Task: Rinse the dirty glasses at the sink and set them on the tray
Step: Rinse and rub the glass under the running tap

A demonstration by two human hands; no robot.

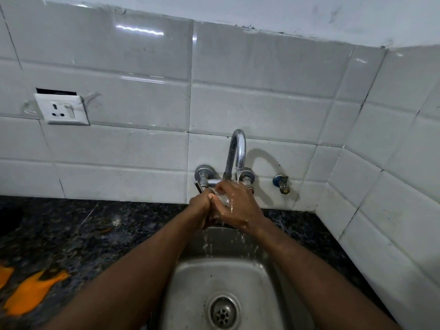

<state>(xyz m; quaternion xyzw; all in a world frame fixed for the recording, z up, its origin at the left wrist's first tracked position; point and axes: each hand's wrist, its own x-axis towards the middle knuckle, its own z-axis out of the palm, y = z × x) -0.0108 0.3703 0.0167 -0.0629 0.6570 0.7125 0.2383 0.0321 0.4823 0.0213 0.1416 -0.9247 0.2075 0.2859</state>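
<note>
A clear glass [223, 200] sits between both my hands, under the running stream from the chrome tap [237, 151]. My right hand [240, 206] wraps over it from the right and is wet. My left hand [202, 207] grips it from the left, fingers curled. Most of the glass is hidden by my fingers. Water drips from my hands into the steel sink [190, 282] below. No tray is in view.
The dark speckled stone counter [83, 234] runs left and right of the sink. An orange patterned thing [31, 291] lies blurred at the lower left. A wall socket [63, 109] and a small side valve [282, 183] are on the white tiles.
</note>
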